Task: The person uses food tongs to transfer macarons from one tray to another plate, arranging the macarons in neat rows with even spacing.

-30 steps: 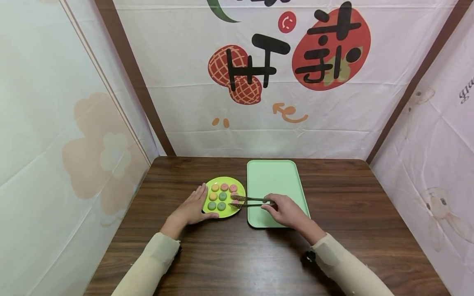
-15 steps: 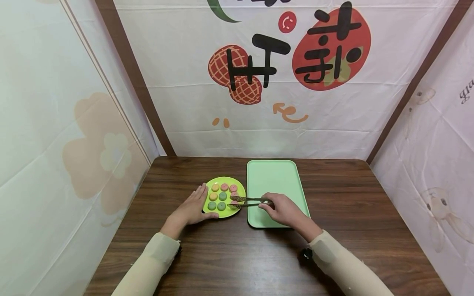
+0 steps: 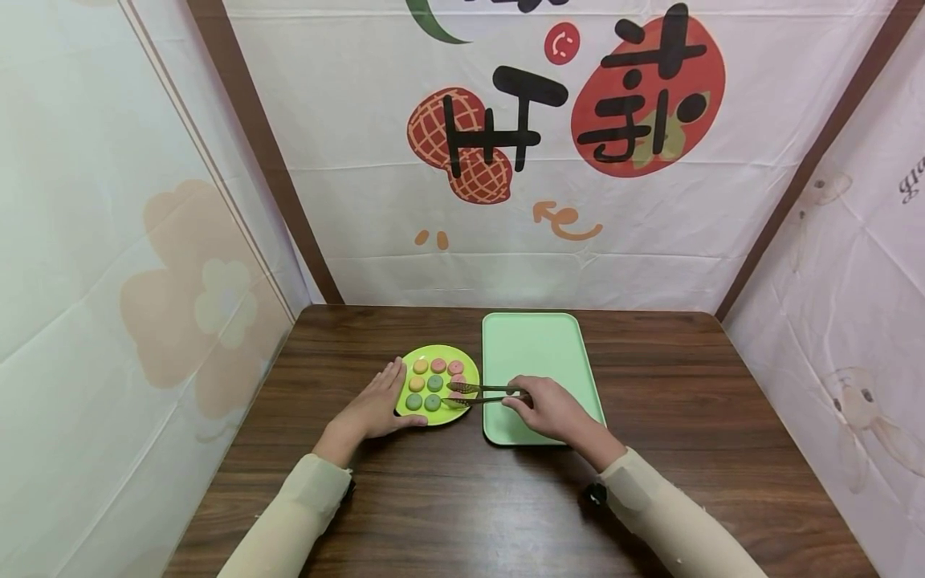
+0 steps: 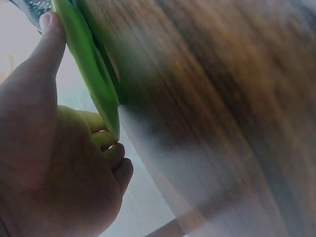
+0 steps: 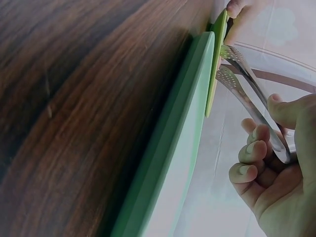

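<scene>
In the head view a yellow-green plate (image 3: 442,417) bears several macarons in yellow, pink and green, such as a green macaron (image 3: 434,384). My left hand (image 3: 373,407) rests along its left edge, fingers and thumb straight and spread apart. In the left wrist view the thumb (image 4: 47,42) lies on the plate's rim (image 4: 89,69). My right hand (image 3: 552,408) grips metal tongs (image 3: 489,400) with perforated tips. Their two arms stand apart over the plate's right side, around or above pink macarons; contact with the macarons cannot be made out. The tongs (image 5: 247,101) also show in the right wrist view.
A light green rectangular tray (image 3: 531,345) lies just right of the plate, under the right hand. Both stand on a dark wooden table (image 3: 462,498). A printed cloth wall (image 3: 347,209) rises behind the table, with others at both sides.
The right hand and the tongs have shifted slightly left, so the tips reach farther over the plate. The left hand and the plate have stayed in place.
</scene>
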A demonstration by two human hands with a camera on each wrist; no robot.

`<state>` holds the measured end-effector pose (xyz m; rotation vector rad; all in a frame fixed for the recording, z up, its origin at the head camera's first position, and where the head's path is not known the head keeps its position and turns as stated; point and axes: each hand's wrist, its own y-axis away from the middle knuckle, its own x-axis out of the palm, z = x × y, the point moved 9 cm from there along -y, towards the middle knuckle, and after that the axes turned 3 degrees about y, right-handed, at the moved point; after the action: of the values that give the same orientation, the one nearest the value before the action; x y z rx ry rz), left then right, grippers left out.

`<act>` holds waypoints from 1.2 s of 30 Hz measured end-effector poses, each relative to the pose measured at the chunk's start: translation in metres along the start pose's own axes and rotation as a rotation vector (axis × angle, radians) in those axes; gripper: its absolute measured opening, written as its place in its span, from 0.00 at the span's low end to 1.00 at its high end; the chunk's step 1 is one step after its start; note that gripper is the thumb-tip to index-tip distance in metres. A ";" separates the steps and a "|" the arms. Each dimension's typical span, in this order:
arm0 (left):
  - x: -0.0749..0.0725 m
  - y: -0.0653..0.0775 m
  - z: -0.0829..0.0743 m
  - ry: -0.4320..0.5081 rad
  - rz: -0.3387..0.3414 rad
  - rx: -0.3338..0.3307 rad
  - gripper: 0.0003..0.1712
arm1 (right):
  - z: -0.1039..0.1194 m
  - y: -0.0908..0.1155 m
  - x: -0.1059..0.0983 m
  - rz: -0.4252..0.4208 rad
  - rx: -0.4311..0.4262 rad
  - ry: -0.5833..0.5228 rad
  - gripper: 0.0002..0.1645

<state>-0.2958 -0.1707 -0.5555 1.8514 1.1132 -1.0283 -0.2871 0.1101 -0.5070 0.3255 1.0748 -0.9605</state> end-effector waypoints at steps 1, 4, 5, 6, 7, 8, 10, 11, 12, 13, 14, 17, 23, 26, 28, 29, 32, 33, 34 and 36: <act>0.000 0.000 0.000 0.000 0.000 0.000 0.73 | 0.000 0.000 0.000 0.000 -0.001 0.002 0.16; 0.000 0.000 0.000 -0.003 0.002 -0.002 0.73 | 0.001 0.000 -0.001 -0.001 -0.001 0.012 0.16; 0.000 0.000 0.000 -0.003 0.002 -0.002 0.73 | 0.001 0.000 -0.001 -0.001 -0.001 0.014 0.16; 0.000 -0.001 0.000 -0.004 0.002 -0.002 0.73 | 0.001 0.000 -0.001 -0.001 -0.002 0.015 0.16; 0.000 -0.001 0.000 -0.005 0.002 -0.001 0.73 | 0.001 0.000 -0.001 -0.001 -0.003 0.016 0.16; 0.000 -0.001 -0.001 -0.007 0.002 -0.001 0.73 | 0.001 0.000 -0.001 -0.002 -0.004 0.017 0.17; -0.001 -0.001 -0.001 -0.010 0.003 -0.001 0.73 | 0.002 0.001 -0.001 -0.005 -0.008 0.018 0.17; -0.001 -0.001 -0.001 -0.012 0.003 -0.001 0.73 | 0.002 0.001 -0.001 -0.006 -0.009 0.021 0.17; 0.000 -0.001 -0.001 -0.014 0.004 0.000 0.73 | 0.002 0.001 -0.001 -0.007 -0.011 0.022 0.18; 0.000 -0.001 -0.001 -0.015 0.005 -0.002 0.73 | 0.002 0.001 -0.002 -0.008 -0.011 0.023 0.17; 0.000 -0.001 -0.001 -0.017 0.008 -0.004 0.73 | 0.002 0.001 -0.002 -0.008 -0.011 0.024 0.18; 0.000 -0.001 -0.002 -0.015 0.013 -0.006 0.72 | 0.001 0.002 -0.001 -0.009 -0.007 0.025 0.18; 0.000 -0.001 -0.003 -0.016 0.010 -0.005 0.72 | 0.001 0.002 -0.001 -0.010 -0.004 0.020 0.20; 0.000 -0.001 -0.002 -0.019 0.008 -0.005 0.72 | 0.000 0.003 -0.002 -0.013 -0.005 0.021 0.19; 0.000 -0.001 -0.002 -0.019 0.007 -0.001 0.73 | 0.000 0.003 -0.002 -0.016 -0.006 0.027 0.18; 0.001 -0.001 -0.002 -0.017 0.007 0.002 0.73 | 0.000 0.003 -0.002 -0.019 -0.007 0.028 0.18; 0.001 -0.001 -0.001 -0.018 0.011 0.000 0.73 | -0.001 0.003 -0.003 -0.024 -0.009 0.029 0.19; 0.001 -0.001 -0.001 -0.020 0.011 -0.001 0.73 | -0.001 0.003 -0.003 -0.026 -0.010 0.030 0.19; 0.001 -0.001 0.000 -0.020 0.011 -0.003 0.73 | -0.001 0.004 -0.003 -0.029 -0.011 0.028 0.20; 0.001 -0.002 0.001 -0.018 0.009 -0.006 0.73 | -0.001 0.004 -0.004 -0.036 -0.011 0.020 0.19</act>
<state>-0.2973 -0.1704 -0.5571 1.8377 1.0957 -1.0335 -0.2849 0.1153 -0.5050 0.3085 1.1072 -0.9851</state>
